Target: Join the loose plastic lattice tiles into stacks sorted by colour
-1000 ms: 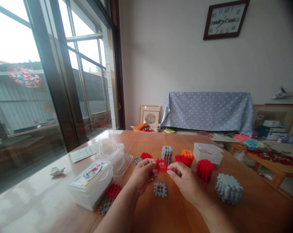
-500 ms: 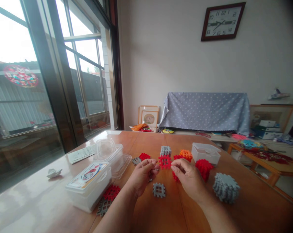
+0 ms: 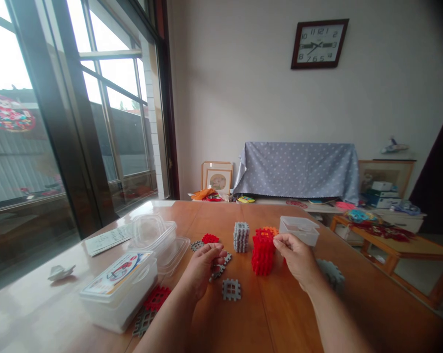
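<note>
My left hand hovers over the table with its fingers curled together and nothing visible in them. Just behind its fingertips lies a grey interlocking tile, partly covered by the hand. My right hand pinches the edge of a red interlocking tile at the top of the red stack. Between my forearms a single grey windowed tile lies flat. A stack of grey windowed tiles stands left of the red one. Orange tiles show behind, partly hidden.
Left are a lidded clear box, an open clear container, papers and a crumpled scrap. Another clear box stands back right. Grey solid tiles sit behind my right forearm. Red tiles lie by my left forearm.
The red tile held up between both hands has gone to the top of the red stack with my right hand. My left hand has drawn apart from it. The view has turned slightly right.
</note>
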`<move>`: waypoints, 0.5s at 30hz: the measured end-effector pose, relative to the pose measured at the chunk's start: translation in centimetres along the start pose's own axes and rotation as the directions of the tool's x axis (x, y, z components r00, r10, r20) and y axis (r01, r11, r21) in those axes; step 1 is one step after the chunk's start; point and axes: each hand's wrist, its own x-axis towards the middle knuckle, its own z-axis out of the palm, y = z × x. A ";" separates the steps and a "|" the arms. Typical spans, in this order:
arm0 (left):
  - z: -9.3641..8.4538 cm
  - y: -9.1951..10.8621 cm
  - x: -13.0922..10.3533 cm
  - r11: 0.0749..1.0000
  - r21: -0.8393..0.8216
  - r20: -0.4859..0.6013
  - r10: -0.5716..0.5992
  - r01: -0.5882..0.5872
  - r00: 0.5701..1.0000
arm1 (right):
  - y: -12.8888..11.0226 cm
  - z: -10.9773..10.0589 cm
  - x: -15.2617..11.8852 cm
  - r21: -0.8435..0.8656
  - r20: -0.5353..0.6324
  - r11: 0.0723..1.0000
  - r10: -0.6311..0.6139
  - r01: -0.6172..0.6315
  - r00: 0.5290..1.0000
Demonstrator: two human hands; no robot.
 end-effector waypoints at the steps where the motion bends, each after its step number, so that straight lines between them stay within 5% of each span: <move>1: -0.1 0.0 0.1 1.000 -0.001 0.001 0.004 -0.004 1.000 | 0.1 0.0 0.0 -0.005 0.004 1.000 0.003 -0.003 1.000; 7: -1.0 -0.5 0.8 0.998 0.056 -0.045 0.019 -0.016 0.999 | 0.4 -0.1 0.0 -0.008 0.013 1.000 0.023 -0.023 1.000; 15: -2.1 0.1 1.3 0.977 0.173 -0.150 0.151 -0.124 0.977 | -1.0 0.1 -0.4 -0.094 -0.123 0.995 -0.052 0.041 0.991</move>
